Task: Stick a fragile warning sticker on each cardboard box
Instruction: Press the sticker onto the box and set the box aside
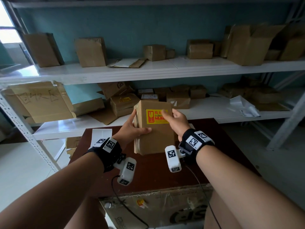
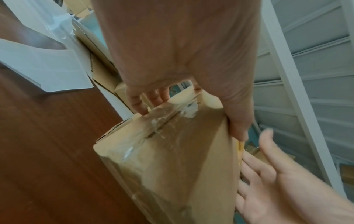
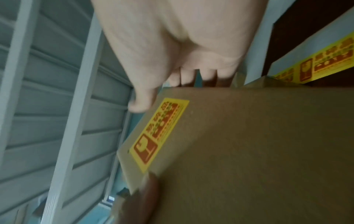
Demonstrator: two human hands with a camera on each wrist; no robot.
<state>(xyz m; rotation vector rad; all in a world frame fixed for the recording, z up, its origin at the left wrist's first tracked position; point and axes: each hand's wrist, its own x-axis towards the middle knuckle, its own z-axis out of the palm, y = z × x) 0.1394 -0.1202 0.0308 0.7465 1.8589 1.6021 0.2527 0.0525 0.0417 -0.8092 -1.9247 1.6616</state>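
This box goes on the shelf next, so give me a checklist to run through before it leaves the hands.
1. Sticker on the cardboard box: ok, yellow label sits on the upper face.
2. Sticker lying flat: cannot tell, the right hand covers its right end.
3. Left hand grip: ok, thumb on the top face, fingers round the left side.
4. Box sealed: ok, clear tape runs along the side seam in the left wrist view.
5. Free space on the lower shelf: ok, bare white surface to the right.
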